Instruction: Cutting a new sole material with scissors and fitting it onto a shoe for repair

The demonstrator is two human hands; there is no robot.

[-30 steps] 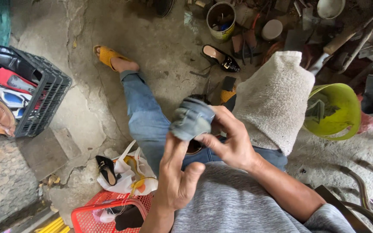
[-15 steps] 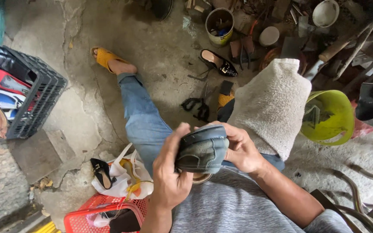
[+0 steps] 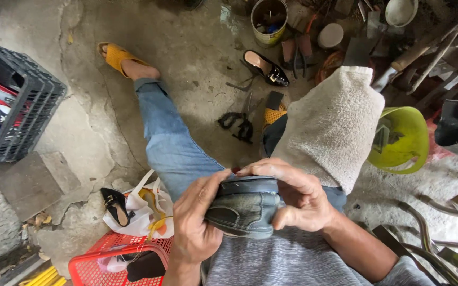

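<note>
Grey shoe (image 3: pixel 245 212) on its side, long axis left-right, left hand (image 3: pixel 194 222) and right hand (image 3: pixel 298 198) fingers wrapped around its ends

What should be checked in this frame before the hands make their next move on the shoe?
1. Left hand on the grey-blue shoe: ok, thumb and fingers wrap its left end.
2. Right hand on the shoe: ok, fingers lie over the dark sole edge, palm at the right end.
3. Shoe supported: ok, held over the lap beside the beige cloth on the knee.
4. Sole seam condition: cannot tell, fingers cover most of it.
5. Tools within view: ok, black pliers lie on the concrete floor ahead.
6. Matching shoe nearby: cannot tell; only a black heeled shoe and others in the black crate show.
</note>
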